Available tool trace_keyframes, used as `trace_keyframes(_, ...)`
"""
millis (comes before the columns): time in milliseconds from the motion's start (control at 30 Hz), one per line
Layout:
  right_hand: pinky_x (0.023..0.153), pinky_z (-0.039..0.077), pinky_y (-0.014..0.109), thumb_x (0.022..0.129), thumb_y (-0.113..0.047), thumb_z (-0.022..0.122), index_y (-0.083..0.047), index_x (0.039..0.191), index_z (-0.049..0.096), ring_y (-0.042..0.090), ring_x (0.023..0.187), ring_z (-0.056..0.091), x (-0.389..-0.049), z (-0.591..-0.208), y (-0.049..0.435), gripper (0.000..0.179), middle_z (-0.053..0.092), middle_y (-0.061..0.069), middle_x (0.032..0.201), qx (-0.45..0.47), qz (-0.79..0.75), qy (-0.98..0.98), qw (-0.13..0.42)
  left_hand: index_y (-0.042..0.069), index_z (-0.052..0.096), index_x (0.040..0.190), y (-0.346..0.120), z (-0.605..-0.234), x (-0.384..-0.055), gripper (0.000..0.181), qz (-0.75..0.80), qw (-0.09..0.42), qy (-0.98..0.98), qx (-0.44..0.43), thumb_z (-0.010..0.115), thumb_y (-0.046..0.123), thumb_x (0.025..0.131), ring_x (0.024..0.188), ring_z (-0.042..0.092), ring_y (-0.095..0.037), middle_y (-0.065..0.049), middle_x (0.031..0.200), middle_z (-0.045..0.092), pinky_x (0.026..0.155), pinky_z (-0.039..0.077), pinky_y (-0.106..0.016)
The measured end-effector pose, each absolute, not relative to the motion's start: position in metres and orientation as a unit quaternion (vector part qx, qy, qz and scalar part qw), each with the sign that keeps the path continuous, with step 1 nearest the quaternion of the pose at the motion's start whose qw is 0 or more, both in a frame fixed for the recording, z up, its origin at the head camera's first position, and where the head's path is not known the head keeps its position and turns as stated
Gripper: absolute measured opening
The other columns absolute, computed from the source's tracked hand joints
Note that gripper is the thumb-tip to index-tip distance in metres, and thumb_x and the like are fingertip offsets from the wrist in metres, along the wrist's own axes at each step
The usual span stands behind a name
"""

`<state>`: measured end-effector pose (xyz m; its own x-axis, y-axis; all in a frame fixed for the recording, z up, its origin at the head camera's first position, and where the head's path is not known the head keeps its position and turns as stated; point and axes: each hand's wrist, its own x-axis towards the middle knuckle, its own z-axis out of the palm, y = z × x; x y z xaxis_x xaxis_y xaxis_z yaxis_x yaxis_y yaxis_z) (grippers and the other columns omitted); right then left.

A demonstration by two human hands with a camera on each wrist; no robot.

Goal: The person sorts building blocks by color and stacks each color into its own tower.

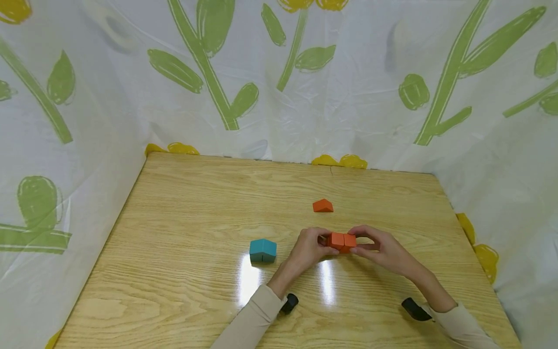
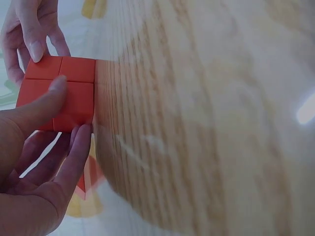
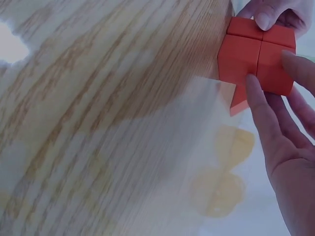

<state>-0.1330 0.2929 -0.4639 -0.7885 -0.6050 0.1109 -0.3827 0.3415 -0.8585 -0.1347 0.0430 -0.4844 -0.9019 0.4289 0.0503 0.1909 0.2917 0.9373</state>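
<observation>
A compact group of orange-red blocks (image 1: 337, 241), fitted together with seams between them, stands on the wooden table. My left hand (image 1: 310, 248) grips its left side, thumb on the near face as the left wrist view shows, fingers curling round the end. From the other side my right hand (image 1: 380, 249) pinches the group between thumb and fingers. In the right wrist view the seams of the joined blocks (image 3: 241, 59) show, with both hands on them. A single orange-red block (image 1: 323, 206) with a peaked top lies a little beyond the hands.
Left of my left hand stands a teal block pair (image 1: 263, 250) with a seam down the middle. The wooden table (image 1: 196, 208) is bordered at the back and sides by a white cloth (image 1: 357, 106) with green leaves and yellow flowers. Black wrist gear (image 1: 416, 309) sits by the right sleeve.
</observation>
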Motion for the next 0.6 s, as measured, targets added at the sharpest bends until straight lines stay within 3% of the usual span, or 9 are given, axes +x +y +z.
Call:
trace_keyframes(233, 0.091, 0.058, 0.031, 0.096, 0.006, 0.068, -0.002, 0.132, 0.060, 0.011, 0.117, 0.062, -0.133, -0.466, 0.293, 0.037, 0.063, 0.017, 0.127, -0.305, -0.494, 0.806, 0.117, 0.000, 0.076, 0.116, 0.045, -0.485, -0.135, 0.035, 0.553, 0.105, 0.805, 0.188, 0.085, 0.003, 0.083, 0.089, 0.074, -0.016, -0.012, 0.108, 0.076, 0.075, 0.056, -0.016)
trace_keyframes(433, 0.093, 0.058, 0.032, 0.098, 0.001, 0.068, -0.003, 0.133, 0.060, 0.017, 0.117, 0.063, -0.135, -0.465, 0.294, 0.036, 0.064, 0.013, 0.127, -0.301, -0.470, 0.823, 0.105, 0.000, 0.075, 0.117, 0.045, -0.485, -0.134, 0.035, 0.554, 0.105, 0.803, 0.192, 0.085, 0.003, 0.084, 0.090, 0.074, -0.016, -0.012, 0.108, 0.076, 0.076, 0.056, -0.016)
trace_keyframes(600, 0.095, 0.055, 0.027, 0.101, -0.002, 0.064, -0.003, 0.131, 0.062, 0.023, 0.116, 0.064, -0.147, -0.462, 0.294, 0.030, 0.066, 0.015, 0.126, -0.282, -0.438, 0.850, 0.075, -0.001, 0.075, 0.117, 0.045, -0.485, -0.134, 0.035, 0.555, 0.099, 0.804, 0.188, 0.085, 0.004, 0.083, 0.090, 0.074, -0.016, -0.012, 0.108, 0.076, 0.076, 0.056, -0.016)
